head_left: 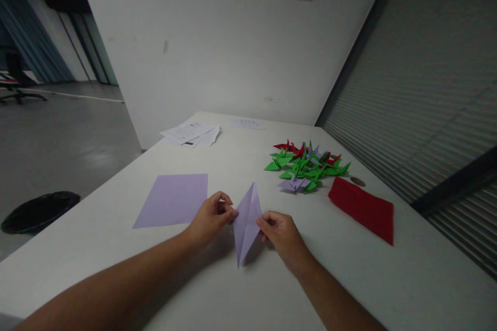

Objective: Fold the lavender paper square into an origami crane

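A folded lavender paper (247, 225), long and diamond-shaped with a crease down its middle, is held up between my two hands over the white table. My left hand (215, 215) pinches its left corner between thumb and fingertips. At the right corner, my right hand (277, 230) grips it with the thumb in front and the fingers partly hidden behind. Flat on the table to the left of my left hand lies a square lavender sheet (173, 199).
Several folded paper cranes (306, 163) in green, red and lavender are heaped at the back right. Near them lie red paper (363, 209) and a brown round object (357, 181). Printed sheets (192, 133) rest at the back left. A black-lined bin (41, 211) stands left of the table (186, 279).
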Tool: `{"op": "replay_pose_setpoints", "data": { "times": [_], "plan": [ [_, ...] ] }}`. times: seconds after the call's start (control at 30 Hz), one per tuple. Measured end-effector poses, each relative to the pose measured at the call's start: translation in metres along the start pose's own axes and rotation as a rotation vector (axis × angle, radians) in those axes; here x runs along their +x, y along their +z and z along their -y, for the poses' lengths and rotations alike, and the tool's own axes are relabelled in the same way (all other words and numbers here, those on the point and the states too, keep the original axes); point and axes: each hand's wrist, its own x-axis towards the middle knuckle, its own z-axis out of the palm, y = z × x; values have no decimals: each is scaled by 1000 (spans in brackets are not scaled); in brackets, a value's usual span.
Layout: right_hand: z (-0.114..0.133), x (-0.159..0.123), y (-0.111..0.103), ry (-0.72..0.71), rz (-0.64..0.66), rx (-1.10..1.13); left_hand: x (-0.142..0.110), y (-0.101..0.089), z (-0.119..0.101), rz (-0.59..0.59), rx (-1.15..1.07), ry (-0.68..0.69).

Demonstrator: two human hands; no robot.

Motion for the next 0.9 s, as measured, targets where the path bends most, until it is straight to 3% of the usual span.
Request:
{"op": "replay_pose_setpoints", "data": {
  "times": [0.9],
  "plan": [
    [3, -1, 0, -2, 5, 1, -1, 1, -2, -11, 13, -8]
  ]
}}
